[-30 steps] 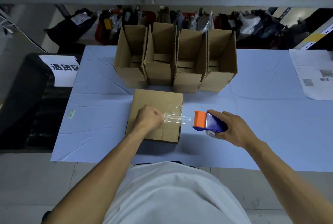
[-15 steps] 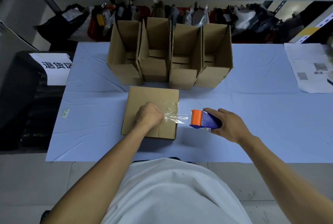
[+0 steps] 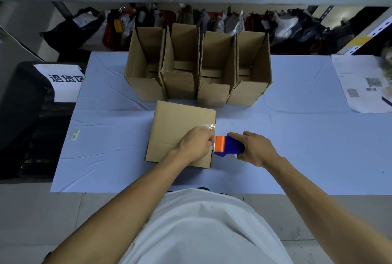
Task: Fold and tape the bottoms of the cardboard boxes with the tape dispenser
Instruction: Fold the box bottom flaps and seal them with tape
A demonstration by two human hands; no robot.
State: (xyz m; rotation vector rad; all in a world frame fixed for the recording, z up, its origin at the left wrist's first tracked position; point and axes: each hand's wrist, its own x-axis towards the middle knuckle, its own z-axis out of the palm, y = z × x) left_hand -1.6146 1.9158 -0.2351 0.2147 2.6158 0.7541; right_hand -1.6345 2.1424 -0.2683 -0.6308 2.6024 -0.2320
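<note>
Taping the bottom of one cardboard box [image 3: 180, 128], lying bottom-up in the middle of the frame on the blue table cover [image 3: 297, 136]. Pressing down on the box's right edge with the left hand [image 3: 196, 144], fingers curled; looking like pinching the clear tape [image 3: 209, 125] there, but too small to tell for sure. Gripping the blue and orange tape dispenser [image 3: 228, 146] tight in the right hand [image 3: 255, 149], just beside the box's right edge, orange end almost touching the left hand. Showing a shiny bit of tape at the box's right side, so probably starting or ending a strip. Waiting behind it, toward the top middle of the frame, four open boxes [image 3: 197, 70] standing in a row with flaps up, looking already done underneath, though not showing their bottoms. Seeming close to the end of this box.
</note>
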